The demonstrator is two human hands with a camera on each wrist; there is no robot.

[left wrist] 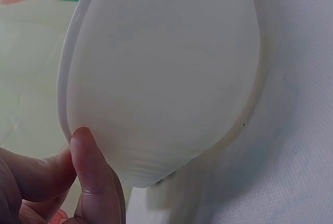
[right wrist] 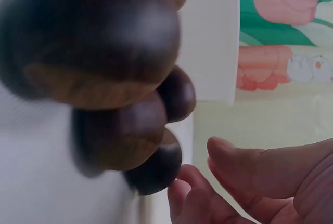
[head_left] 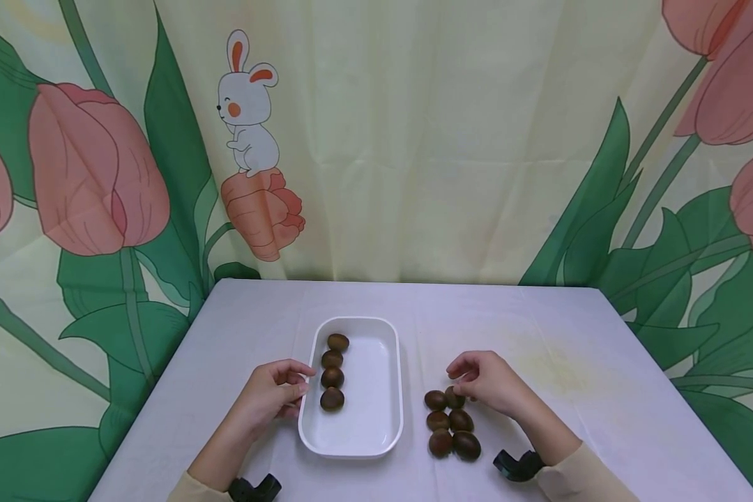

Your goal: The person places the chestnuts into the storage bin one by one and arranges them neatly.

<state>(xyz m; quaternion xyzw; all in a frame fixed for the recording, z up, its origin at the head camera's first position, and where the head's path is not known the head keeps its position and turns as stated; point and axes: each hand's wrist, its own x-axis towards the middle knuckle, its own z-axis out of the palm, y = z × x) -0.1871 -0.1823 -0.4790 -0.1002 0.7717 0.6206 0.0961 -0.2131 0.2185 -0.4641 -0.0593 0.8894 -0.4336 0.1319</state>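
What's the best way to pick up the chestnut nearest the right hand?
Probably pinch that chestnut across its rounded upper part, coming from above on its far right: neighbouring chestnuts crowd its left and near sides.

tray (head_left: 371, 390) on desk (head_left: 464, 321), lower ctr of frame; 4 chestnuts (head_left: 332, 377) in it, lined up along its l side. r of tray, on desk: 6 more chestnuts (head_left: 461, 421), 2 cols x 3 rows. l hand (head_left: 272, 390) at tray's l rim; r hand (head_left: 486, 380) at far end of the 6. curtain (head_left: 445, 139) behind desk, upper frame.
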